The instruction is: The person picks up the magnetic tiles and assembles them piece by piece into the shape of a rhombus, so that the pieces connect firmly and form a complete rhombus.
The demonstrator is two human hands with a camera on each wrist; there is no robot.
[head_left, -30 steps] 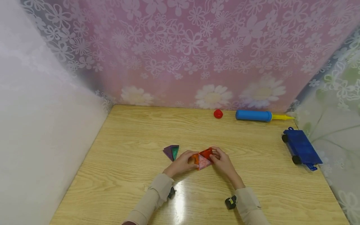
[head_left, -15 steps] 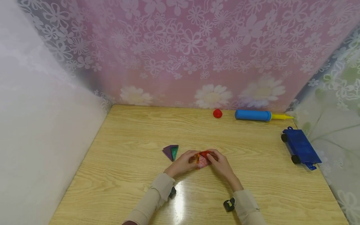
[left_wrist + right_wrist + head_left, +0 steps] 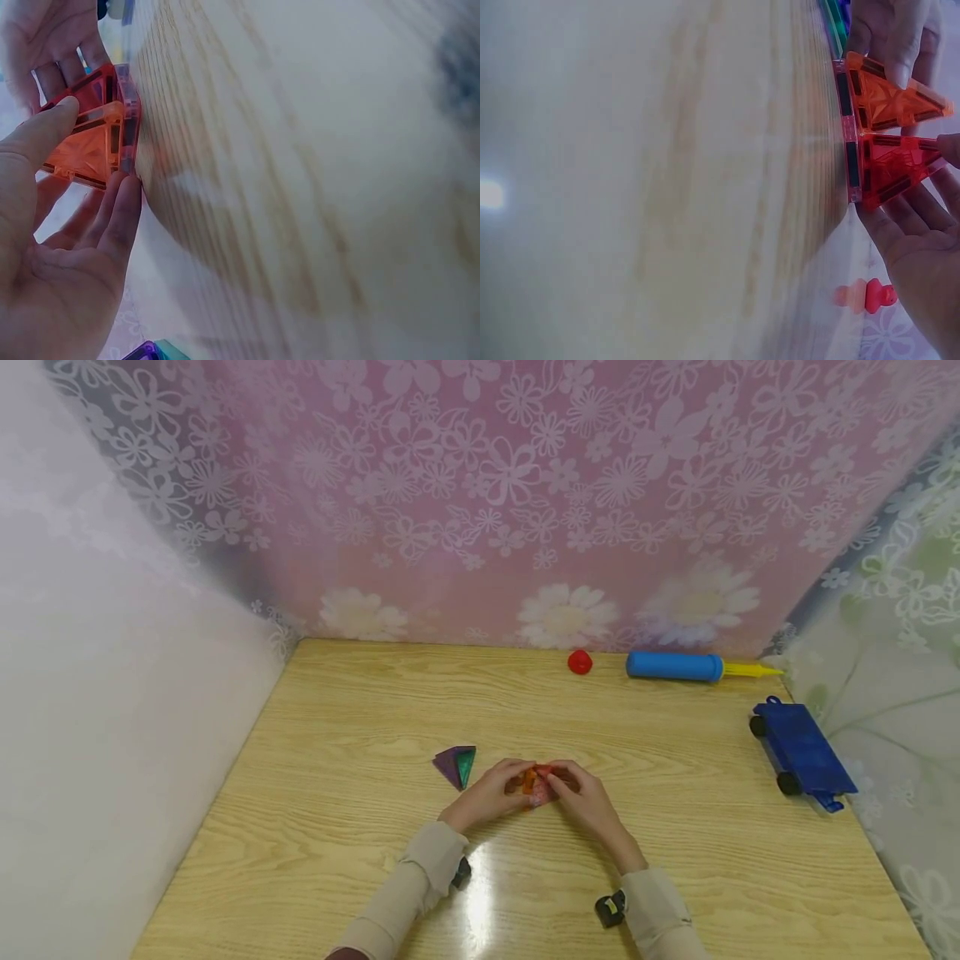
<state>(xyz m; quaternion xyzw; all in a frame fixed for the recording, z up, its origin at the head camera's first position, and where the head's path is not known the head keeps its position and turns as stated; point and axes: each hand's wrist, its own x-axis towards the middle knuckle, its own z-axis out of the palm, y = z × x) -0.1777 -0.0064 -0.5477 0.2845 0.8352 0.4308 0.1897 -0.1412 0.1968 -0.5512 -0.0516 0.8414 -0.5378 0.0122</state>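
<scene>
My left hand pinches an orange triangular magnetic tile, thumb on its face in the left wrist view. Beside it, my right hand holds a red triangular magnetic tile between thumb and fingers. Both tiles stand up along the edges of a pink see-through tile, which lies low at the table top. The upper tips of the orange and red tiles lean towards the hands, side by side. Fingers hide part of all three tiles in the head view.
A purple tile and a green tile sit together left of my hands. Towards the back are a small red piece and a blue pump with a yellow nozzle. A blue wheeled toy cart stands by the right edge.
My right hand has shifted slightly left and tipped the red tile up from leaning outward to steeper, closer to the orange one. My left hand has barely moved.
</scene>
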